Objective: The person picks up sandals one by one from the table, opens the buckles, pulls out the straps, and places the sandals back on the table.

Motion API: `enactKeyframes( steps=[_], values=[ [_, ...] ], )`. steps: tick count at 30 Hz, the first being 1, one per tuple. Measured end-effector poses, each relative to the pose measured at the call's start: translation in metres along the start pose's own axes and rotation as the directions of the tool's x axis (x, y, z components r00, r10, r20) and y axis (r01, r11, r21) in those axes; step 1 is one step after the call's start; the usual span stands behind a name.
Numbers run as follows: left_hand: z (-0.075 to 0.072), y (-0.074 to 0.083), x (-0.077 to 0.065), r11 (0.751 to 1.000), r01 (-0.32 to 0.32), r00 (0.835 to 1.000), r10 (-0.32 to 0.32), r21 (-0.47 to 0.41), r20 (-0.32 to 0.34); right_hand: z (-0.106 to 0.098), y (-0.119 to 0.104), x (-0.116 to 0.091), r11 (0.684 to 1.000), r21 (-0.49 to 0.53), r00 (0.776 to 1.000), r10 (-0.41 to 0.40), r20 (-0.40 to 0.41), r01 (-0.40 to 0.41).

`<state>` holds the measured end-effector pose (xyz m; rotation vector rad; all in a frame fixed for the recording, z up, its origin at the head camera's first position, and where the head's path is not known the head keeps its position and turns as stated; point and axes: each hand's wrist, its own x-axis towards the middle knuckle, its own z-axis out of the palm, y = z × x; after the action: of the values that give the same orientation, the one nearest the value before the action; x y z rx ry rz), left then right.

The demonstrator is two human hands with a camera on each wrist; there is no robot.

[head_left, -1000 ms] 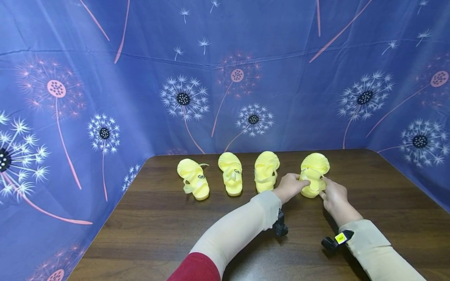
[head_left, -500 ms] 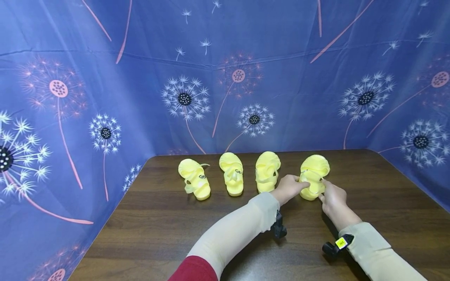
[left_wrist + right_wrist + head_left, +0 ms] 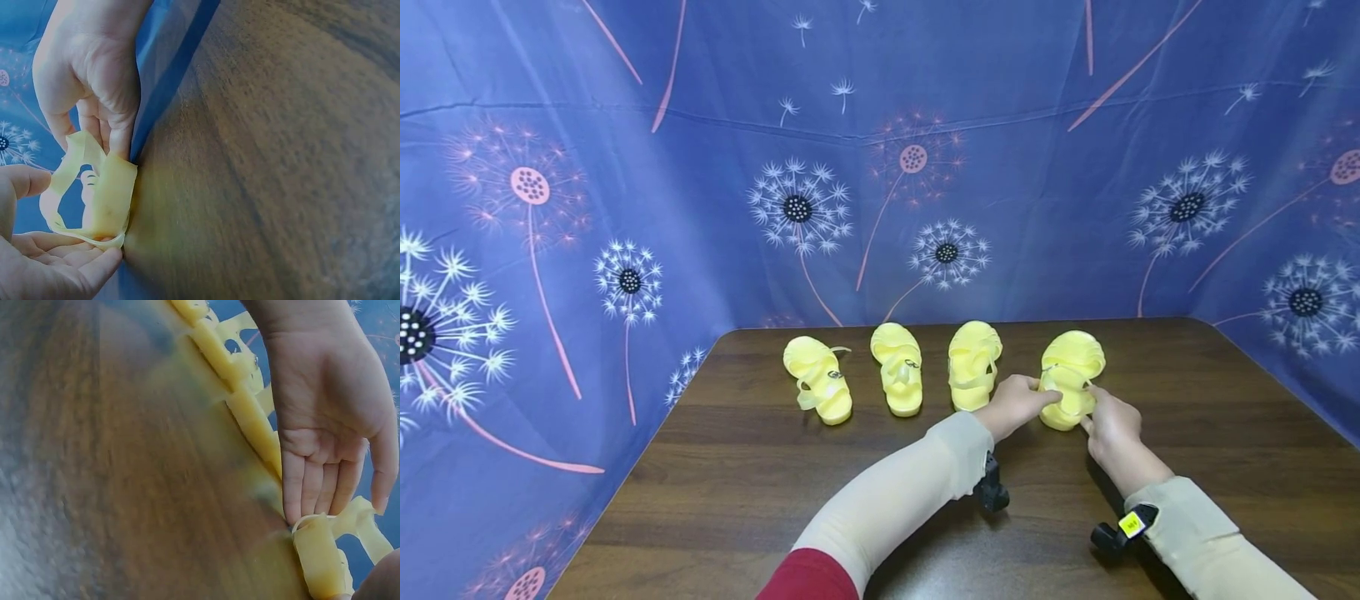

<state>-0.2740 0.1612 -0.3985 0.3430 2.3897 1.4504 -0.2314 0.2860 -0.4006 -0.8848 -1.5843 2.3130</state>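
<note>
A pale yellow sandal (image 3: 1073, 354) rests on the wooden table at the right end of a row of matching sandals. My left hand (image 3: 1019, 403) holds its left side near the heel, thumb over the edge. On the opposite side, my right hand (image 3: 1116, 427) grips the heel end by the strap. The left wrist view shows the sandal's heel (image 3: 112, 200) between both hands, with my right hand (image 3: 94, 69) coming from the top and my left hand (image 3: 50, 262) at lower left. In the right wrist view, my left hand (image 3: 331, 419) has its fingertips against the heel (image 3: 322, 556).
Left of the held sandal stand three more yellow sandals: a near one (image 3: 974, 358), a middle one (image 3: 897, 367) and a leftmost, slightly angled one (image 3: 820, 379). The brown table (image 3: 737, 500) meets a blue dandelion-print cloth (image 3: 1037, 167) at its back edge.
The held sandal has shifted slightly toward me, with both hands staying on its sides. The other three sandals keep their places on the table.
</note>
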Motion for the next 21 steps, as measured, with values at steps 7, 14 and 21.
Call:
enactKeyframes(
  steps=[7,14,21],
  values=[
    [-0.003,-0.002,-0.005,1.0,-0.014,1.0,0.014,-0.023,0.012,0.001,0.004,-0.005,0.999,-0.035,1.0,-0.02,-0.004,0.02],
    [-0.003,-0.006,-0.008,0.999,-0.001,1.0,0.003,-0.053,0.031,0.001,0.006,-0.009,0.998,-0.06,1.0,-0.022,-0.014,0.021],
    [-0.006,-0.008,-0.014,0.998,-0.006,0.999,0.008,-0.062,0.039,0.002,0.008,-0.014,0.998,-0.065,0.999,-0.028,-0.032,0.026]
  ],
)
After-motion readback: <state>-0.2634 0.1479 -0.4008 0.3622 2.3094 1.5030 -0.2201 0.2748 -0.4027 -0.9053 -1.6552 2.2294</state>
